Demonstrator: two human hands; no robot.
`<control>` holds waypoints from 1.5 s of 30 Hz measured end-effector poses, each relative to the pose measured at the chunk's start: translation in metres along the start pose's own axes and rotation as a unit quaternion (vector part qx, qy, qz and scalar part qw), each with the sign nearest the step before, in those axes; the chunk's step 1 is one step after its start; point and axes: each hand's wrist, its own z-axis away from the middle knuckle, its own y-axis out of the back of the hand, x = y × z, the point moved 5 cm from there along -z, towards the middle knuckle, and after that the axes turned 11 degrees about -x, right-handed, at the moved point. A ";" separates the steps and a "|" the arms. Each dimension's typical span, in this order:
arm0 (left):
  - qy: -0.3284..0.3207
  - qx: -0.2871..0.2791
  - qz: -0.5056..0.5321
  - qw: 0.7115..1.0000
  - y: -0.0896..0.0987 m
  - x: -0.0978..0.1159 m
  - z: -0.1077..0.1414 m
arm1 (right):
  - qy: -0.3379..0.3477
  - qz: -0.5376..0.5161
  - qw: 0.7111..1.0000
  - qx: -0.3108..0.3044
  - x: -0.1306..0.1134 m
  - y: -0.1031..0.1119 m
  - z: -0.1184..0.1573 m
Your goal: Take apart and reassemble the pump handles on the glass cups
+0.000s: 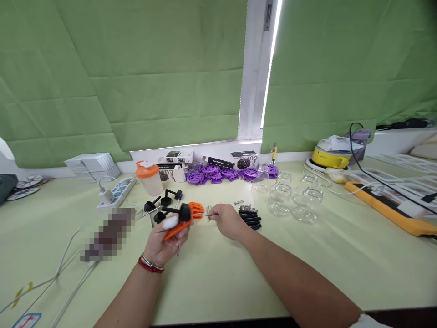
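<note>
My left hand (161, 246) grips an orange plastic part (176, 231) together with a black plastic piece that has a round end (185, 212). A white covering (170, 222) is on its thumb. Below those fingers a thin metal rod (178, 251) sticks out. My right hand (227, 221) is closed in a pinch on a thin metal pin (203, 214), which points left toward the held parts. More orange parts (195, 206) lie just behind, and loose metal pins (209, 210) sit by the right fingertips. Black rods (251, 218) and springs (239, 202) lie right of that hand.
Black round-ended parts (166, 201) lie behind my left hand. Purple plastic parts (211, 173) line the back, near cup holder boxes (245, 160). An orange-lidded shaker bottle (148, 176) and power strip (118, 193) stand left; clear containers (280, 202) stand right.
</note>
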 end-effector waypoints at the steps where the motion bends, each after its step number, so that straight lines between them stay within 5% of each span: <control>1: -0.024 0.008 0.018 1.000 0.001 0.003 0.000 | -0.016 0.022 1.000 0.015 0.002 0.002 0.000; 9: -0.018 0.071 -0.128 0.989 0.007 -0.002 -0.009 | -0.117 0.261 0.958 0.029 0.005 -0.015 -0.013; 13: -0.002 0.097 -0.306 0.947 0.009 -0.004 -0.011 | -0.118 0.288 0.950 -0.005 0.005 -0.022 -0.017; 17: -0.037 0.091 -0.451 0.887 0.007 -0.005 -0.014 | -0.059 0.208 0.976 0.021 -0.004 -0.014 -0.011; 20: -0.083 0.062 -0.565 0.819 -0.001 -0.009 -0.014 | -0.029 -0.004 0.999 0.017 -0.006 -0.015 -0.004; 23: -0.098 0.013 -0.628 0.772 -0.011 -0.016 -0.014 | -0.061 -0.212 0.974 -0.046 0.000 -0.029 -0.001; 25: -0.095 0.008 -0.650 0.754 -0.012 -0.018 -0.014 | -0.085 -0.263 0.959 -0.060 0.003 -0.033 0.001; 33: -0.043 0.127 -0.721 0.680 0.010 -0.016 -0.020 | -0.105 -0.289 0.950 0.051 0.008 0.008 0.004; 38: -0.045 0.126 -0.753 0.645 0.011 -0.017 -0.029 | -0.093 -0.244 0.951 0.167 0.021 0.042 0.007; 45: -0.157 0.086 -0.785 0.593 -0.027 -0.013 -0.021 | -0.063 -0.239 0.962 0.114 0.005 0.031 0.012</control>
